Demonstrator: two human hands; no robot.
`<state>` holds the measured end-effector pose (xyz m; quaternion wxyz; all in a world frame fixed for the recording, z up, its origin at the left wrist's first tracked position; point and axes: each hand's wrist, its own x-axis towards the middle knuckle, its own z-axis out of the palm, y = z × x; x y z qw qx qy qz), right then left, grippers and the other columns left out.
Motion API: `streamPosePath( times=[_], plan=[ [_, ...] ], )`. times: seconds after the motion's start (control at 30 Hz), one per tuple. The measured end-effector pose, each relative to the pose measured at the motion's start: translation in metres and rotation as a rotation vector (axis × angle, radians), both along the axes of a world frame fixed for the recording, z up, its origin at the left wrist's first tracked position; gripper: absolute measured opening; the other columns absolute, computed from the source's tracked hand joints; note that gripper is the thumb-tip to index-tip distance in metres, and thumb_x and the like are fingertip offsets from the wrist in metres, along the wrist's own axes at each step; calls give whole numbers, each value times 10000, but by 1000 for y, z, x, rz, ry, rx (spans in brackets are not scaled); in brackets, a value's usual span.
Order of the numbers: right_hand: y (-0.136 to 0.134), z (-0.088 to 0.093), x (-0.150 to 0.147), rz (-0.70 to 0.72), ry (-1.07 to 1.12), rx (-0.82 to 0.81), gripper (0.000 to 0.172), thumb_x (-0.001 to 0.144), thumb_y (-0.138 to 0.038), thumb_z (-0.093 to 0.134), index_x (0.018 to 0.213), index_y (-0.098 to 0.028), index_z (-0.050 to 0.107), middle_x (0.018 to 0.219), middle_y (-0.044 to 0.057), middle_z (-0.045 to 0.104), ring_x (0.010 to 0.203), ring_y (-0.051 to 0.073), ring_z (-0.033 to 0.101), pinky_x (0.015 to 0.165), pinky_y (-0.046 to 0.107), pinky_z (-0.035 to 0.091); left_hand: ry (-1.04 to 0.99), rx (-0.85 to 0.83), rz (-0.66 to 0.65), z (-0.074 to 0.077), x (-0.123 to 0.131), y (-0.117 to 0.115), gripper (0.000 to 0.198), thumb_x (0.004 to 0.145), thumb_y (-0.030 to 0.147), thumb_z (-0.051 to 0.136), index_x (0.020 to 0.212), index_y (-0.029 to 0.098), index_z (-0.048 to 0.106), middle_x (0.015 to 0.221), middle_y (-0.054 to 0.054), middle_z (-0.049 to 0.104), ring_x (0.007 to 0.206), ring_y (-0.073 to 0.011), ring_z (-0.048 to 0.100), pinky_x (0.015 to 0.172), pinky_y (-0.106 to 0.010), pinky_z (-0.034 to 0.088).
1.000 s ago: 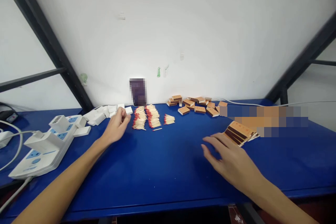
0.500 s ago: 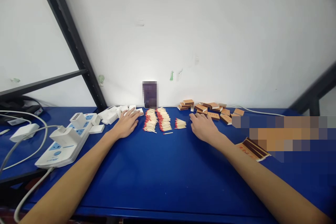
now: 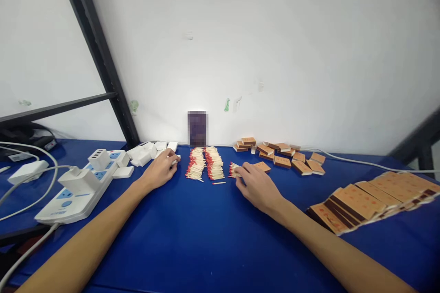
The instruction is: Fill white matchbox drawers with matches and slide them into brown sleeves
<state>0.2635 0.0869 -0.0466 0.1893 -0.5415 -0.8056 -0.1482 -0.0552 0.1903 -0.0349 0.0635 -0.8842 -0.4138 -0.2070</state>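
Between my hands lie two long rows of red-tipped matches (image 3: 213, 164) and a single loose match (image 3: 219, 183). My left hand (image 3: 158, 169) is closed, its fingertips around a small white matchbox tray (image 3: 177, 158). More white trays (image 3: 143, 153) lie heaped behind it. The fingers of my right hand (image 3: 257, 185) are bent down over a small group of matches (image 3: 233, 169), with the red heads showing and most of the sticks covered. Just behind this hand is an orange-brown matchbox sleeve (image 3: 262, 166).
Several matchbox sleeves (image 3: 282, 161) lie scattered at the back right, and a long overlapping row of them (image 3: 364, 199) lies by my right forearm. A power strip (image 3: 77, 199) with plugs and cables is at left. A blurred dark panel (image 3: 197, 128) leans on the wall.
My left hand has curled its fingers round a white tray. My right hand has shifted left and down onto the small match group. The view has turned slightly, revealing more sleeves at right.
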Motion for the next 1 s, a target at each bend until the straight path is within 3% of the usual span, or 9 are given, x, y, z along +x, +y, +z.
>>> streamPosePath(
  times=[0.17, 0.27, 0.47, 0.6, 0.7, 0.83, 1.0],
  plan=[
    [6, 2, 14, -104, 55, -130, 157, 962, -202, 456, 928, -176, 607, 909, 48, 598, 779, 181, 591, 629, 283, 395, -428, 96, 79, 24, 7, -18, 250, 903, 187, 415, 994, 176, 648, 994, -71, 571, 924, -198, 585, 810, -331, 495],
    [5, 2, 15, -126, 56, -235, 180, 980, -215, 434, 905, -177, 593, 920, 47, 591, 768, 167, 597, 620, 272, 396, -616, 18, 24, 31, 26, -41, 260, 931, 179, 391, 960, 196, 648, 994, -55, 591, 923, -178, 584, 666, -259, 480],
    [2, 0, 13, -124, 0, -276, 192, 1001, -200, 389, 919, -171, 560, 925, 51, 598, 789, 173, 608, 643, 276, 415, -502, -323, -313, 3, 86, -103, 245, 935, 119, 410, 958, 212, 636, 914, -21, 625, 813, -124, 591, 718, -240, 466],
    [-2, -2, 13, -104, -99, -261, 158, 986, -138, 395, 946, -166, 546, 937, 64, 614, 793, 183, 619, 643, 280, 423, -323, -357, -390, -9, 109, -123, 278, 898, 89, 434, 1069, 214, 614, 892, -29, 624, 789, -145, 580, 697, -259, 464],
    [-3, -3, 15, -94, -157, -230, 143, 967, -105, 414, 947, -169, 541, 917, 65, 620, 773, 187, 627, 621, 280, 421, -281, -286, -342, -4, 110, -115, 216, 882, 130, 485, 1029, 212, 621, 872, -28, 634, 857, -182, 571, 769, -305, 465],
    [-4, -3, 19, -48, -141, -155, 136, 976, -136, 417, 907, -179, 526, 874, 56, 616, 730, 181, 627, 598, 278, 422, -303, -179, -269, 2, 103, -82, 140, 889, 179, 491, 956, 190, 613, 840, -28, 629, 810, -176, 564, 752, -315, 449],
    [-16, -3, 14, 88, -77, -111, 131, 965, -125, 417, 901, -196, 508, 836, 31, 612, 657, 169, 608, 581, 280, 435, -98, 56, -352, -4, 99, -48, 113, 843, 246, 534, 862, 174, 619, 792, -47, 590, 761, -197, 504, 710, -338, 401]
  ],
)
